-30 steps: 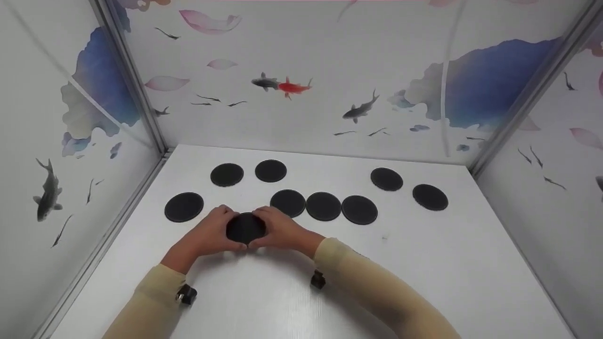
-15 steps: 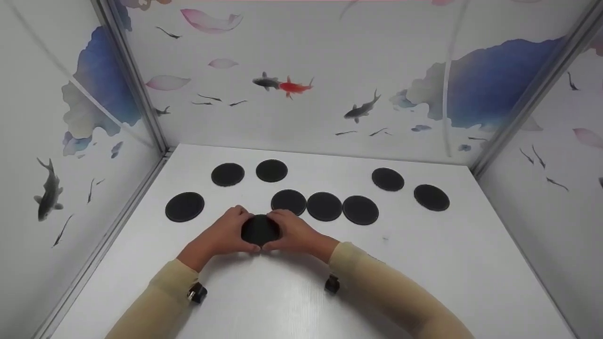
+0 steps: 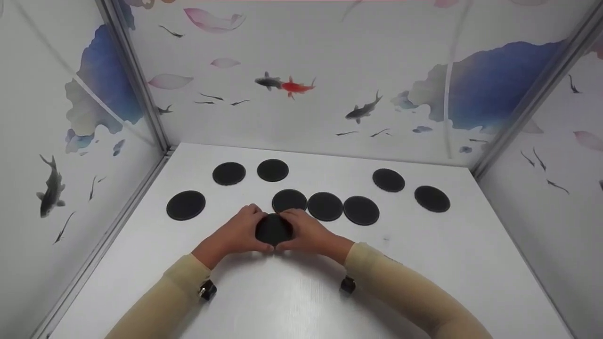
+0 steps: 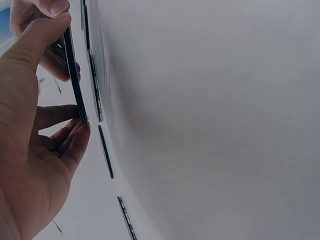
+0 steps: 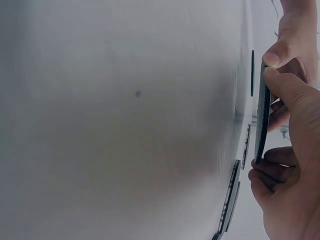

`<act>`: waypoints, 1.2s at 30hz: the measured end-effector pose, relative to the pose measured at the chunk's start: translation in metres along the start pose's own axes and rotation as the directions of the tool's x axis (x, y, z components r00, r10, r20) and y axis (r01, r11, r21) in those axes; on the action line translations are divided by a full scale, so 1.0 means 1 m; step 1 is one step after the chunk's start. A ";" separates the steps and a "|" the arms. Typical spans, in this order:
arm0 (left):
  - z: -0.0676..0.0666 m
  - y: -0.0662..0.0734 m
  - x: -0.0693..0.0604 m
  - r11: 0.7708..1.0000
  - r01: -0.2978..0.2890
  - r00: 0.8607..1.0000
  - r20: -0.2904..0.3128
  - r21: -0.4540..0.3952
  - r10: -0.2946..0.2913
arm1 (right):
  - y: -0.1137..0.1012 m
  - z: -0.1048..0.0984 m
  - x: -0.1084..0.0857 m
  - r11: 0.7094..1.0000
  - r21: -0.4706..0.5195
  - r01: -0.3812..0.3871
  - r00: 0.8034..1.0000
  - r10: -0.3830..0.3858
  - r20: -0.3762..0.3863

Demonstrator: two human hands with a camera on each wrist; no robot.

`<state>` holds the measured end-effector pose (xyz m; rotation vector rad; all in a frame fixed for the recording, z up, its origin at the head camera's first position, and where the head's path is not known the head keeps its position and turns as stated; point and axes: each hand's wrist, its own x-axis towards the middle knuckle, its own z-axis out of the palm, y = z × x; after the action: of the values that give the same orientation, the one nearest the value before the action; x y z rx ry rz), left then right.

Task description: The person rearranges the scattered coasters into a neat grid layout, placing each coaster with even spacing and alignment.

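Both hands hold one black disc (image 3: 273, 231) between them, near the table's middle. The left hand (image 3: 240, 231) grips its left edge and the right hand (image 3: 308, 233) its right edge, thumbs meeting at the near side. Seen edge-on in the left wrist view, the disc (image 4: 74, 75) is raised off the table, fingertips and thumb pinching its rim. The right wrist view shows the same disc (image 5: 261, 115) held above the surface. Just behind the hands, three black discs lie in a touching row: a left one (image 3: 289, 201), a middle one (image 3: 325, 206) and a right one (image 3: 361, 210).
Around the row lie single discs: far left (image 3: 186, 205), back left (image 3: 229, 173), back middle (image 3: 272, 170), back right (image 3: 388, 180) and far right (image 3: 432, 198). White panels printed with fish enclose the white table (image 3: 424, 273) at the back and sides.
Both hands and the disc they hold have moved to the right, coming nearer the left disc of the row. The discs on the table have stayed in place.
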<state>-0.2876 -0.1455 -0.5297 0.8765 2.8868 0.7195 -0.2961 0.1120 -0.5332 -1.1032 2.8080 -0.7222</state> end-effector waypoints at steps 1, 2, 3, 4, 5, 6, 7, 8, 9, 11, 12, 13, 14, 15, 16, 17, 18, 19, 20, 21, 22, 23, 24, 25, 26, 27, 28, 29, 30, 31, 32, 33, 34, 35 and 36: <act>0.000 0.002 0.001 1.000 -0.003 1.000 0.003 0.001 0.003 | 0.001 -0.001 -0.002 1.000 -0.003 -0.004 1.000 0.004 -0.001; 0.001 0.003 0.002 1.000 -0.004 1.000 0.004 0.004 0.004 | 0.001 -0.001 -0.003 1.000 -0.005 -0.006 1.000 0.006 -0.002; 0.002 0.005 0.003 1.000 -0.003 1.000 0.007 0.003 0.003 | 0.002 -0.002 -0.005 1.000 -0.011 -0.009 1.000 0.009 -0.003; 0.002 0.006 0.004 1.000 0.000 1.000 0.011 0.002 0.000 | 0.003 -0.003 -0.007 1.000 -0.016 -0.012 1.000 0.011 -0.002; 0.003 0.007 0.005 1.000 0.002 1.000 0.014 0.002 -0.002 | 0.003 -0.004 -0.008 1.000 -0.019 -0.015 1.000 0.014 0.000; 0.004 0.009 0.005 1.000 0.003 1.000 0.017 0.003 -0.003 | 0.004 -0.005 -0.010 1.000 -0.020 -0.019 1.000 0.019 0.002; 0.005 0.010 0.006 1.000 0.008 1.000 0.022 0.005 -0.008 | 0.004 -0.005 -0.011 1.000 -0.020 -0.021 1.000 0.021 0.005; 0.006 0.010 0.006 1.000 0.009 1.000 0.024 0.007 -0.009 | 0.005 -0.005 -0.012 1.000 -0.020 -0.021 1.000 0.021 0.004; 0.007 0.011 0.007 1.000 0.011 1.000 0.026 0.006 -0.011 | 0.005 -0.005 -0.013 1.000 -0.018 -0.021 1.000 0.021 0.005; 0.008 0.012 0.008 1.000 0.011 1.000 0.026 0.008 -0.011 | 0.006 -0.005 -0.015 1.000 -0.014 -0.022 1.000 0.022 0.005; 0.009 0.012 0.008 1.000 0.011 1.000 0.024 0.008 -0.011 | 0.007 -0.005 -0.015 1.000 -0.011 -0.021 1.000 0.021 0.002; 0.009 0.013 0.009 1.000 0.009 1.000 0.023 0.006 -0.009 | 0.008 -0.005 -0.016 1.000 -0.010 -0.021 1.000 0.021 -0.003; 0.010 0.013 0.009 1.000 0.005 1.000 0.024 0.008 -0.006 | 0.008 -0.005 -0.017 1.000 -0.010 -0.023 1.000 0.023 -0.007; 0.010 0.014 0.010 1.000 0.002 1.000 0.026 0.011 -0.003 | 0.009 -0.005 -0.018 1.000 -0.010 -0.028 1.000 0.027 -0.008; 0.010 0.015 0.010 1.000 -0.004 1.000 0.026 0.010 0.004 | 0.009 -0.005 -0.019 0.999 -0.010 -0.032 0.999 0.032 -0.011; 0.011 0.015 0.011 1.000 -0.008 1.000 0.028 0.012 0.008 | 0.009 -0.005 -0.020 0.999 -0.006 -0.036 0.999 0.036 -0.014; 0.011 0.016 0.012 1.000 -0.013 0.999 0.029 0.012 0.012 | 0.010 -0.005 -0.021 0.999 -0.003 -0.038 0.999 0.038 -0.015; 0.011 0.016 0.012 1.000 -0.016 0.999 0.034 0.013 0.016 | 0.010 -0.004 -0.022 0.999 0.003 -0.040 0.999 0.040 -0.016; 0.012 0.017 0.012 1.000 -0.018 0.999 0.036 0.014 0.018 | 0.010 -0.004 -0.023 0.999 0.010 -0.041 0.999 0.041 -0.015; 0.012 0.017 0.013 1.000 -0.021 0.999 0.038 0.011 0.021 | 0.010 -0.005 -0.023 0.999 0.013 -0.038 0.999 0.038 -0.015; 0.012 0.018 0.014 1.000 -0.024 0.999 0.039 0.006 0.024 | 0.011 -0.005 -0.024 0.999 0.017 -0.034 0.999 0.034 -0.017; 0.012 0.018 0.014 1.000 -0.024 0.999 0.043 0.008 0.024 | 0.011 -0.005 -0.025 0.999 0.017 -0.028 0.999 0.029 -0.021; 0.013 0.019 0.015 1.000 -0.026 0.999 0.042 0.006 0.026 | 0.012 -0.005 -0.025 1.000 0.016 -0.023 0.999 0.024 -0.023; 0.013 0.019 0.016 1.000 -0.027 0.999 0.043 0.006 0.026 | 0.012 -0.006 -0.025 1.000 0.017 -0.022 0.999 0.022 -0.024; 0.013 0.020 0.016 1.000 -0.028 0.999 0.044 0.006 0.028 | 0.013 -0.006 -0.025 1.000 0.015 -0.021 0.999 0.022 -0.025; 0.013 0.020 0.017 0.999 -0.031 0.999 0.044 0.006 0.031 | 0.013 -0.006 -0.026 1.000 0.016 -0.021 0.999 0.021 -0.026; 0.013 0.020 0.017 0.999 -0.033 0.999 0.043 0.008 0.033 | 0.014 -0.007 -0.026 1.000 0.016 -0.022 0.999 0.023 -0.026; 0.014 0.020 0.018 0.999 -0.035 0.998 0.043 0.011 0.034 | 0.014 -0.007 -0.026 1.000 0.017 -0.024 0.999 0.024 -0.024; 0.014 0.020 0.018 0.999 -0.036 0.998 0.043 0.008 0.035 | 0.014 -0.007 -0.026 1.000 0.018 -0.026 0.999 0.026 -0.021; 0.014 0.020 0.018 0.999 -0.038 0.998 0.044 0.009 0.037 | 0.014 -0.007 -0.026 0.999 0.016 -0.028 0.999 0.028 -0.019; 0.014 0.020 0.017 0.999 -0.039 0.998 0.045 0.008 0.038 | 0.014 -0.007 -0.026 1.000 0.015 -0.026 0.999 0.026 -0.020; 0.014 0.021 0.017 0.999 -0.040 0.998 0.046 0.005 0.040 | 0.014 -0.007 -0.026 1.000 0.013 -0.024 0.999 0.025 -0.020; 0.014 0.021 0.017 0.999 -0.041 0.998 0.047 0.000 0.041 | 0.014 -0.006 -0.027 1.000 0.010 -0.024 1.000 0.025 -0.019; 0.014 0.022 0.016 0.999 -0.040 0.998 0.050 -0.003 0.040 | 0.014 -0.006 -0.027 1.000 0.008 -0.023 0.999 0.023 -0.022; 0.014 0.022 0.016 0.999 -0.038 0.998 0.052 -0.008 0.039 | 0.014 -0.005 -0.028 1.000 0.005 -0.023 0.999 0.024 -0.023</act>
<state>-0.2876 -0.1148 -0.5311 0.9380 2.8279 0.6990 -0.2855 0.1411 -0.5380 -1.0660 2.8314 -0.7444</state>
